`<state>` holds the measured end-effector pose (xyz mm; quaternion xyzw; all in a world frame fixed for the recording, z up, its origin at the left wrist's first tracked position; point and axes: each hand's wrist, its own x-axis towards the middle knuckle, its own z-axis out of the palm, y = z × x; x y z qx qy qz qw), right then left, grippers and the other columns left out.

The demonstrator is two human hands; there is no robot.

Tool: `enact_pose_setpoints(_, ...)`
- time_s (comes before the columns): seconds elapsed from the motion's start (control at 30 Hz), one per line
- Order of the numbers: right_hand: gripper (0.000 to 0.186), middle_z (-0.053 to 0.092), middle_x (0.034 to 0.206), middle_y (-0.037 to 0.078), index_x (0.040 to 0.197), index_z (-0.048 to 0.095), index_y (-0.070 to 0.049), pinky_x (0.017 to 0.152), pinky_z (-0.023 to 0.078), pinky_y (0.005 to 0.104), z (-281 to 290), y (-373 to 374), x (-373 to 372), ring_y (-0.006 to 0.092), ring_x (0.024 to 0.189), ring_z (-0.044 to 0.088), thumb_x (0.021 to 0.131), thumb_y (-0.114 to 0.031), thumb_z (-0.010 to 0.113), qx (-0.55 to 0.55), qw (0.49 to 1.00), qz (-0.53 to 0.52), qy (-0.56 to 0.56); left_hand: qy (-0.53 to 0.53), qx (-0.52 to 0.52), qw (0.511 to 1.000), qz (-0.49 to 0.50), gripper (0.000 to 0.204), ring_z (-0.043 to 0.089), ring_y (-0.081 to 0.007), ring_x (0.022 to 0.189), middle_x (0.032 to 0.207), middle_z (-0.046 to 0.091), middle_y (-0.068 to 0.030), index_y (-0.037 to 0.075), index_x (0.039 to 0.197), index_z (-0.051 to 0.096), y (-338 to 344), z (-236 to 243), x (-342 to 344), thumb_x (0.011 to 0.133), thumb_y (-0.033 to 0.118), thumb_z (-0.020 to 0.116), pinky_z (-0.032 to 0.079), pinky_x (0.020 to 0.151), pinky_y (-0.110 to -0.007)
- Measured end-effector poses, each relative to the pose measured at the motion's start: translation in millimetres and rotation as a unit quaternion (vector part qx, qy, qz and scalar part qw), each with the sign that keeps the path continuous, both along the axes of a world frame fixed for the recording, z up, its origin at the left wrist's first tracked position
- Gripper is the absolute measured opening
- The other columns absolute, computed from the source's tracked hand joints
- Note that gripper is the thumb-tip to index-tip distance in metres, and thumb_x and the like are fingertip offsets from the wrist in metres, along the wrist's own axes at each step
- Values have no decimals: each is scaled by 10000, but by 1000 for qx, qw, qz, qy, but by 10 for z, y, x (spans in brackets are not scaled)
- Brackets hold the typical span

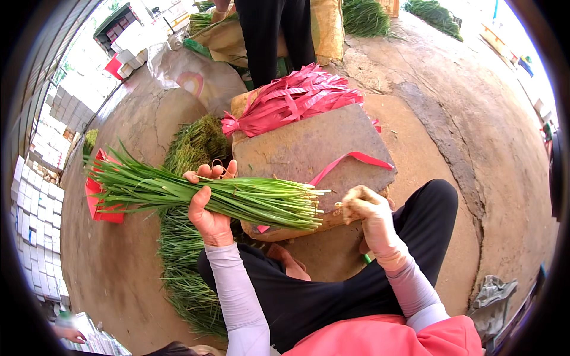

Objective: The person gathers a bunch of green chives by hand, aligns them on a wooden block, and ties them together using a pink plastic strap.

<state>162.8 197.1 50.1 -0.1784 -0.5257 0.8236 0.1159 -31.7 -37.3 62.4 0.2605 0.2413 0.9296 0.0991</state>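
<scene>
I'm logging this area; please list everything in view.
stalk bundle: one, green, centre
block: one, brown, centre
strip bunch: one, pink, block's far side
loose strip: one visible, pink, on block
floor heap: one, green, left
far greens: several, green, top
plastic item: one, red, left
sacking: count unclear, tan, top
clear sheet: one, translucent, upper left
crumpled sheet: one, grey, lower right
boxes: many, mostly white, left
standing person: one, black trousers, top
bystander's hand: one, bare, lower left
legs: two, black, lower centre
sleeves: two, lilac, bottom
garment: one, coral, bottom
left hand: one, bare, around bundle
right hand: one, bare, right of bundle
</scene>
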Motion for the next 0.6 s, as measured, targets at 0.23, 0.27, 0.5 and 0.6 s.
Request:
enact_pose_setpoints(0.23, 308, 673, 921, 173, 932, 671, -48, 770, 493, 426, -216, -353, -397, 335, 839, 640, 824, -335, 655, 507, 858, -21, -85, 26, -19, 999, -28, 275, 613, -272, 1093, 1134, 644, -82, 114, 967, 510, 98, 46, 75, 784, -59, 623, 306, 1101, -639)
enact_pose_setpoints(0.27, 278, 669, 906, 183, 931, 664, -44, 764, 490, 429, -202, -384, -467, 362, 793, 632, 817, -298, 664, 473, 878, -17, -77, 28, -25, 999, -32, 274, 610, -269, 1092, 1128, 641, -75, 113, 960, 506, 129, 34, 80, 783, -58, 625, 304, 1103, -641)
enact_pose_setpoints(0.5, 119, 576, 760, 15, 859, 614, -18, 564, 407, 222, 75, -279, -261, 67, 608, 477, 859, -132, 648, 3, 993, 105, -47, 18, -24, 1000, 7, 268, 611, -271, 1089, 1133, 654, -95, 115, 976, 527, -47, -1, 4, 792, -50, 631, 334, 1085, -631)
enact_pose_setpoints(0.6, 176, 581, 721, 52, 829, 588, -7, 598, 442, 233, 179, 44, 29, 84, 548, 461, 827, -151, 690, -104, 984, 145, 2, 21, 8, 1000, 15, 255, 611, -268, 1093, 1141, 656, -92, 115, 978, 536, -99, -7, -71, 801, -42, 631, 337, 1084, -630)
